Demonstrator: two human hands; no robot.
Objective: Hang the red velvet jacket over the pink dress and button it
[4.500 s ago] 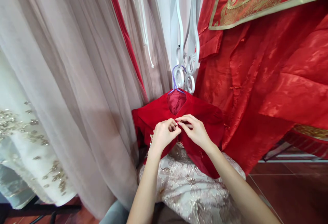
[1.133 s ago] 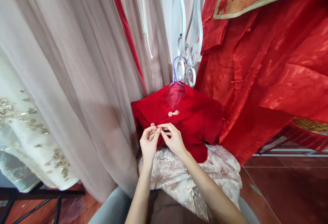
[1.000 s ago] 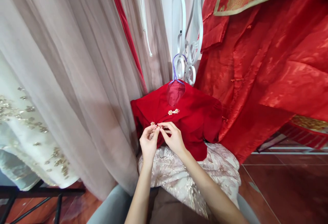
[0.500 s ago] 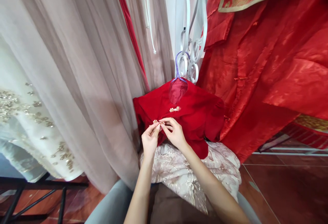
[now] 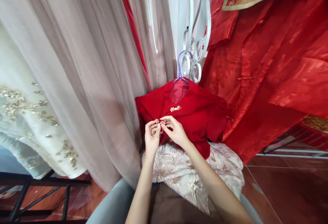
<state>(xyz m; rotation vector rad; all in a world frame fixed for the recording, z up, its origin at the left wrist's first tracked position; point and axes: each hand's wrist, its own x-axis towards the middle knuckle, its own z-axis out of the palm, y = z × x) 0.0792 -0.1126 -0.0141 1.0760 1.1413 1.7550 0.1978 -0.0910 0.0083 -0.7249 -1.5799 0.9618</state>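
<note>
Pinching the lower clasp (image 5: 162,122) with thumbs and fingers, the left hand (image 5: 152,135) and right hand (image 5: 177,132) have moved down the front of the red jacket (image 5: 196,119). The top clasp (image 5: 175,108), hidden by them before, now shows, done up. The jacket is on a purple hanger (image 5: 179,67)

Pale cloth (image 5: 102,87) blocks the left, hanger (image 5: 179,69) and rack (image 5: 209,18) the far side; free passage over the jacket (image 5: 194,126) at right.

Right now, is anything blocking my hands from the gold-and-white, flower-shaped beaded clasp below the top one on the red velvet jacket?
Nothing visible does: your left hand and right hand meet right at the beaded clasp.
</note>
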